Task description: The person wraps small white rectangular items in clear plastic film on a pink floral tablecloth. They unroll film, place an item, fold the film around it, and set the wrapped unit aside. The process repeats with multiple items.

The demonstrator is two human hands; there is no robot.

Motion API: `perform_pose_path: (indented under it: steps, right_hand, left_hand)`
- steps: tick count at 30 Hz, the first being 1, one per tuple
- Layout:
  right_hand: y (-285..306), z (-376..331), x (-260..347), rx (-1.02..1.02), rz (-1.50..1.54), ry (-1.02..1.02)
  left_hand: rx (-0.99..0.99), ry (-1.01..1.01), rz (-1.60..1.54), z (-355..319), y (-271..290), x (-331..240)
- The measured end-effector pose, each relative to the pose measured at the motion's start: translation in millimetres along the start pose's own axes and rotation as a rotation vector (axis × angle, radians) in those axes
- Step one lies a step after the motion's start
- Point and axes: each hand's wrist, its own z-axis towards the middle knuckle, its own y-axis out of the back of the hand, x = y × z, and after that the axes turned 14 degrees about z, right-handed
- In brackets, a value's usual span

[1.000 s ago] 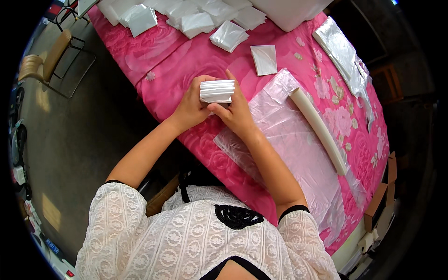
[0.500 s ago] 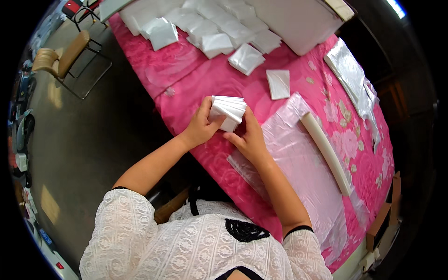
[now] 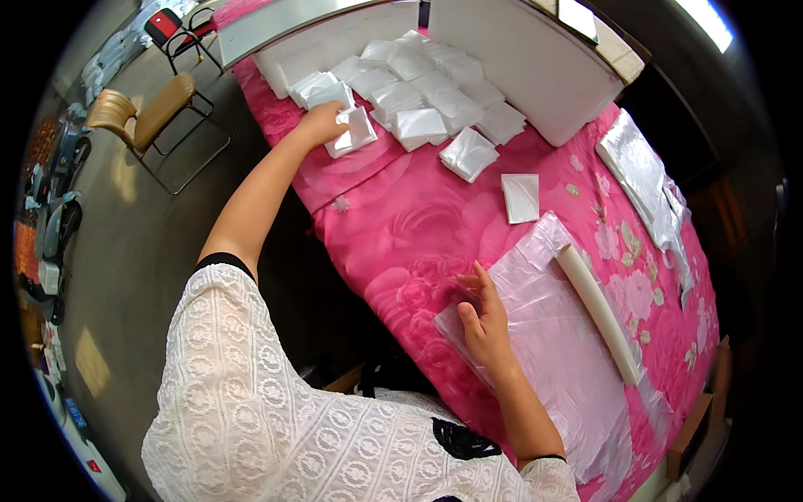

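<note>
My left hand (image 3: 323, 124) reaches out to the far left of the table, closed on a small folded stack of white plastic (image 3: 357, 135) at the near edge of the other stacks. Beside it spread many similar folded plastic packets (image 3: 418, 127), lying in overlapping rows. My right hand (image 3: 487, 328) is held over the near edge of the table, fingers apart and nothing in it. Under and beside that hand lies a flat sheet of clear plastic film (image 3: 560, 335). A pale, slightly curved bar (image 3: 595, 314) rests on the film. One folded packet (image 3: 520, 198) lies alone beyond the film.
A pink flowered cloth (image 3: 401, 217) covers the table. White boxy panels (image 3: 519, 71) stand behind the packets. Shiny plastic sheets (image 3: 640, 171) lie along the right side. On the floor at left are a tan chair (image 3: 155, 113) and a red-backed chair (image 3: 167, 29).
My left hand has carried the folded stack from between both hands to the far left, beside the other packets. My right hand has let go and drawn back nearer the film.
</note>
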Motion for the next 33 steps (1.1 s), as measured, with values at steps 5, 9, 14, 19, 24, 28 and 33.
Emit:
perform_pose_path:
  steps: [5, 9, 14, 19, 24, 28, 33]
  right_hand:
    - [42.4, -24.6, 7.5, -0.097, -0.204, 0.076]
    - [120.1, -48.2, -0.9, -0.359, -0.696, 0.269]
    - [245.1, -102.1, -11.5, -0.591, -1.205, 0.161]
    - [252.3, -156.7, 4.7, -0.503, -1.104, -0.097]
    - [175.6, -215.5, 24.3, -0.392, -0.685, -0.27]
    - [189.6, -267.3, -6.1, -0.338, -0.831, -0.159]
    - [305.1, -371.0, -26.0, -0.742, -1.169, -0.241]
  left_hand:
    - [-0.534, -0.117, 0.236, -16.2, -0.1, -45.4]
    - [-0.504, -0.358, 0.004, -73.3, 4.1, -119.9]
    - [-0.173, -0.617, -0.326, -176.0, 4.0, -237.4]
    - [0.148, -0.899, -0.499, -239.1, -18.0, -334.6]
    - [0.205, -0.962, -0.494, -272.5, -36.0, -419.0]
    - [0.192, -1.068, -0.49, -292.3, -49.2, -460.5]
    - [0.189, -1.229, -0.323, -316.7, -38.1, -505.2]
